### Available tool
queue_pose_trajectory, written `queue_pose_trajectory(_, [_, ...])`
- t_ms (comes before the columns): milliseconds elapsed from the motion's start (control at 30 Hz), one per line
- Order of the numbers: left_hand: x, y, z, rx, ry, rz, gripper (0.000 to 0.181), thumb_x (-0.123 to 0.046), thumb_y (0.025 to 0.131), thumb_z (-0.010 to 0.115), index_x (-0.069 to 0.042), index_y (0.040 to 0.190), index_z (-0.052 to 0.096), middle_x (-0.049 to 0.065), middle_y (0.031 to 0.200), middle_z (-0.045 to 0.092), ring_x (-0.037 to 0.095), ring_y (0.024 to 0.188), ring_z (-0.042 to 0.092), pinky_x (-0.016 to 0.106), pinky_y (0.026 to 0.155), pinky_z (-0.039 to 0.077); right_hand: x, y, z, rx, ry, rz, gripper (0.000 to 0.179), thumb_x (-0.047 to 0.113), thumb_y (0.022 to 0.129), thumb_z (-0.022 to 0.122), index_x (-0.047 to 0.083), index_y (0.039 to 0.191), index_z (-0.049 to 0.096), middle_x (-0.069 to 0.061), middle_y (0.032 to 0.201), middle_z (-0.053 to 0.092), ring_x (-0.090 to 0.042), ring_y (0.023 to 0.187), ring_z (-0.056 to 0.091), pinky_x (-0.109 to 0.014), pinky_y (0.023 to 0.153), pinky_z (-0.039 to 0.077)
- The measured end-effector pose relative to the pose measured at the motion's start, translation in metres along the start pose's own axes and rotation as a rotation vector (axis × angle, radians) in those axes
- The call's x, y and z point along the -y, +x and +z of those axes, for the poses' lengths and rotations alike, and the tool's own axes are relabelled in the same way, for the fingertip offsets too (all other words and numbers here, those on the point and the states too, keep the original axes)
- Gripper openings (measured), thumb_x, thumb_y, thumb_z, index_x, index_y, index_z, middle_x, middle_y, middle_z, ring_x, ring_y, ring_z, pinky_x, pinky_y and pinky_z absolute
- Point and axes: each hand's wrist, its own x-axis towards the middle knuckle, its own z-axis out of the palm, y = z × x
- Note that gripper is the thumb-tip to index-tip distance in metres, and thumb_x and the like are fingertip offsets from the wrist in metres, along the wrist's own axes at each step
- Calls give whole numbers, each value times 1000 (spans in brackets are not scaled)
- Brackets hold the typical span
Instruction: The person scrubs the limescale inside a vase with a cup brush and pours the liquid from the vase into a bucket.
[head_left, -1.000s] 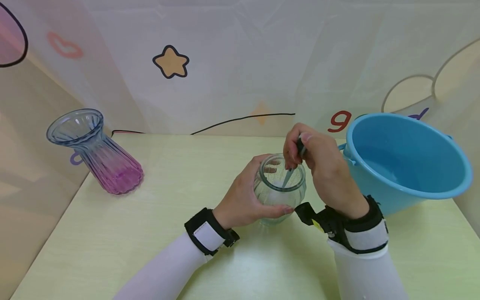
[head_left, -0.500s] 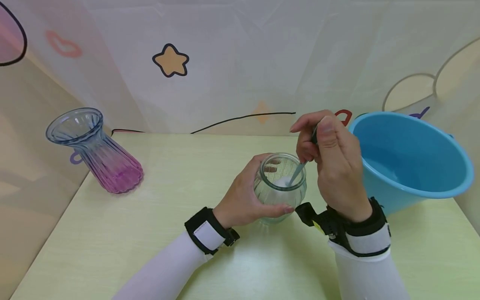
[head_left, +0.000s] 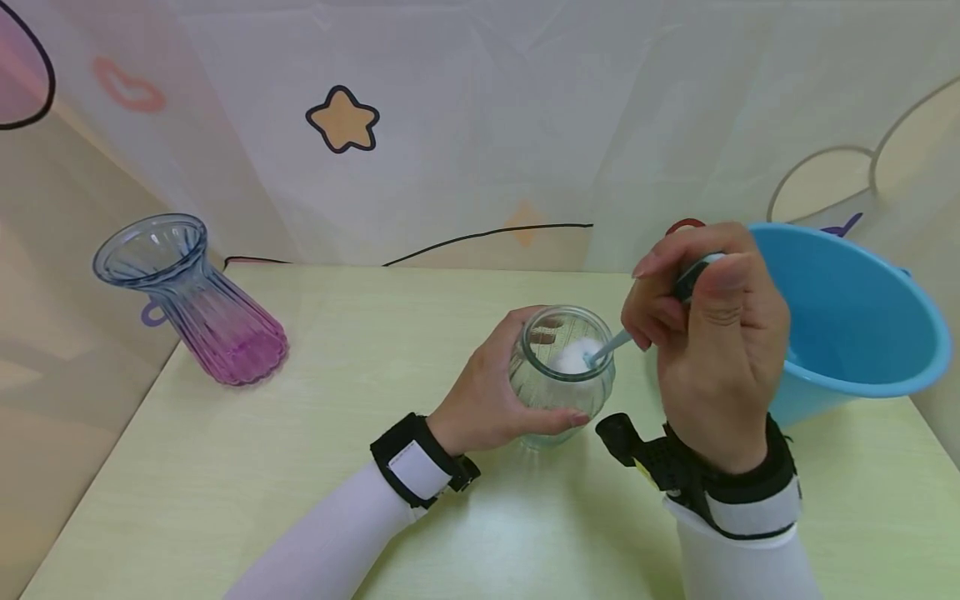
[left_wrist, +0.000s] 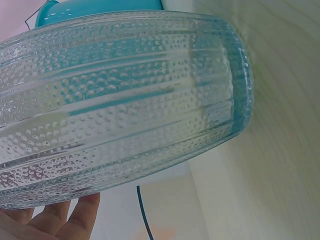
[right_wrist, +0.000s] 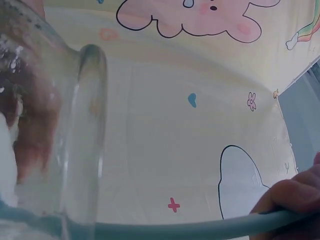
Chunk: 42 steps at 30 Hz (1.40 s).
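Observation:
In the head view, my left hand (head_left: 487, 396) grips a clear glass jar (head_left: 553, 392), thumb along its near side and fingers behind. Bumpy, ribbed glass fills much of the left wrist view, where fingertips (left_wrist: 82, 215) show past its edge. My right hand (head_left: 712, 350) holds a bottle brush by its pale blue-grey handle (head_left: 618, 340), whose end is dark. The brush's white head (head_left: 573, 354) is inside the jar, near the mouth. From the right wrist, the handle (right_wrist: 175, 230) runs into the jar's mouth (right_wrist: 92, 125). Whether the jar's base touches the table cannot be told.
A light blue bucket (head_left: 862, 333) stands at the right, close behind the right hand. At the far left is a ribbed glass vase (head_left: 225, 325), blue above and pink below. A printed sheet (head_left: 465, 150) hangs behind the pale table (head_left: 300, 467).
My right hand has moved right and turned, tilting the brush handle lower over the jar's rim. The white brush head has risen toward the mouth. My left hand and the jar stay nearly still.

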Motion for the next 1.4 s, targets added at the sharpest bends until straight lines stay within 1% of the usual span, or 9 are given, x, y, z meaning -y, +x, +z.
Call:
queue_pose_trajectory(67, [0,0,0,-2,3,4,99,-27,68,98,-29,148,40,-5,140,57,15,128,56,41,108,51,0,-1,1,20,-9,14,42,24,109,48,-15,98,57,-6,65,33,-14,52,33,-24,47,28])
queue_pose_trajectory(133, [0,0,0,-2,2,8,98,-28,68,98,-28,148,40,-4,139,58,16,128,56,42,108,51,-1,-2,1,45,-37,52,41,26,110,47,-12,99,58,-5,65,32,-13,51,33,-24,47,26])
queue_pose_trajectory(300, [0,1,1,6,4,14,97,-28,70,96,-28,148,39,-2,139,58,20,129,56,38,106,51,-3,-4,0,76,-105,143,37,24,112,40,-6,99,59,-4,66,31,-14,50,32,-26,46,26])
queue_pose_trajectory(467, [-1,2,3,12,1,23,97,-28,70,96,-28,148,39,-2,138,58,19,127,57,36,104,53,-4,-4,-1,80,-102,172,36,24,112,41,-4,97,58,-4,67,33,-14,50,33,-26,46,28])
queue_pose_trajectory(667, [0,2,3,13,0,27,98,-28,70,97,-28,148,39,-2,138,58,18,126,58,35,103,53,-4,-3,-2,76,-111,212,36,30,110,44,0,94,57,-4,69,36,-16,51,35,-27,47,31])
queue_pose_trajectory(800, [0,2,3,15,7,24,99,-27,69,97,-28,149,38,-3,139,58,18,126,57,35,104,53,-5,-2,-1,75,-92,228,39,34,109,46,-1,92,55,-5,68,36,-17,51,34,-28,46,30])
queue_pose_trajectory(967, [0,2,3,22,3,16,100,-27,70,97,-28,150,37,-3,139,57,19,126,58,36,103,53,-5,0,0,107,-62,245,41,36,108,47,-1,91,53,-5,67,34,-18,51,32,-29,46,28])
queue_pose_trajectory(1200, [0,1,2,26,-14,9,100,-26,71,96,-29,151,36,0,139,58,23,126,58,36,103,53,-4,1,-2,152,-68,306,36,32,111,44,2,92,53,-4,70,35,-18,53,33,-31,47,29])
queue_pose_trajectory(1400, [1,0,1,26,-4,12,98,-27,73,95,-30,151,35,1,140,57,22,126,58,36,103,53,-1,2,-3,196,-40,378,34,24,113,38,4,91,54,-4,69,32,-19,54,32,-32,48,28])
